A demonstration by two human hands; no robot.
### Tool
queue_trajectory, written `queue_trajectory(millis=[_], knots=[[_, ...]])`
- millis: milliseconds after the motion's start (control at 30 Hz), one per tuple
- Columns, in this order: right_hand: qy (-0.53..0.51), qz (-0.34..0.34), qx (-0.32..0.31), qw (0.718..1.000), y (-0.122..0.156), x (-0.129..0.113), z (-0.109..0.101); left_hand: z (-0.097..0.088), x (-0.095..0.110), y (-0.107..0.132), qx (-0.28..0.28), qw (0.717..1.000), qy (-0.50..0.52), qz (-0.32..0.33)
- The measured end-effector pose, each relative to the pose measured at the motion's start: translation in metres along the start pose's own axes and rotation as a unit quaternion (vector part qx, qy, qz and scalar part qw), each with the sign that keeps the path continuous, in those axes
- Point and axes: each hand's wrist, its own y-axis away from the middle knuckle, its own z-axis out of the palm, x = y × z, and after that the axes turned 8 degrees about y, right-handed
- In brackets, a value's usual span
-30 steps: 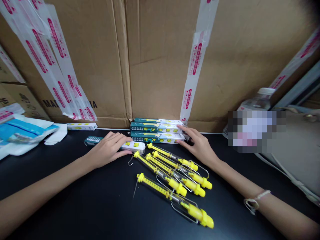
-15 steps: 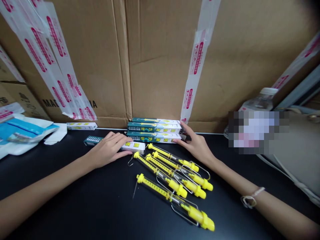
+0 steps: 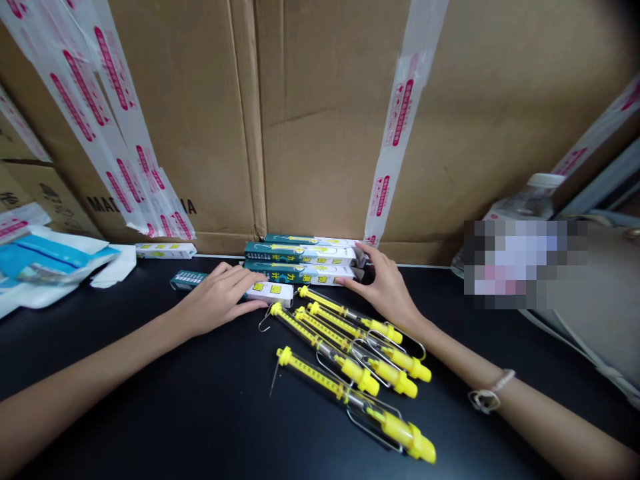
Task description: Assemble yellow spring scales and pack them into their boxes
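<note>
My left hand (image 3: pixel 220 298) is closed over a narrow green-and-white spring scale box (image 3: pixel 271 291) lying on the table, fingers on top and thumb at its near side. My right hand (image 3: pixel 384 285) pinches the right end of the stacked spring scale boxes (image 3: pixel 300 272), fingers behind and thumb in front. Flaps show at that end, partly covered by the fingers. Several yellow spring scales (image 3: pixel 320 375) with clear tubes and wire hooks lie in front of the boxes, between my forearms.
A tall cardboard carton (image 3: pixel 320 133) stands behind the boxes. At the left lie another narrow box (image 3: pixel 167 251) and a blue-and-white plastic packet (image 3: pixel 65 257). A clear bottle (image 3: pixel 533 200) and a beige bag (image 3: pixel 595 280) stand at the right on the black table (image 3: pixel 175 407).
My right hand has moved slightly left, and the front boxes in the stack have slid left past the back one. My left hand stays on its box.
</note>
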Motion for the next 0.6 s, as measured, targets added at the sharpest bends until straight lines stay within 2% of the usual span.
queue_trajectory(millis=[167,333,467,600], knots=[[-0.052,0.039,-0.008,0.998,-0.001,0.014,0.006,-0.001,0.001,0.001,0.014,1.0,-0.011,-0.025],[-0.129,0.054,-0.036,0.989,0.0,0.023,0.007,0.0,0.002,0.001,0.076,0.987,-0.042,-0.133],[-0.165,0.062,-0.048,0.983,0.001,0.022,0.005,0.004,0.002,0.001,0.013,0.974,-0.016,-0.224],[-0.187,0.066,-0.058,0.978,0.001,0.02,0.004,0.008,-0.001,0.002,-0.026,0.975,-0.004,-0.219]])
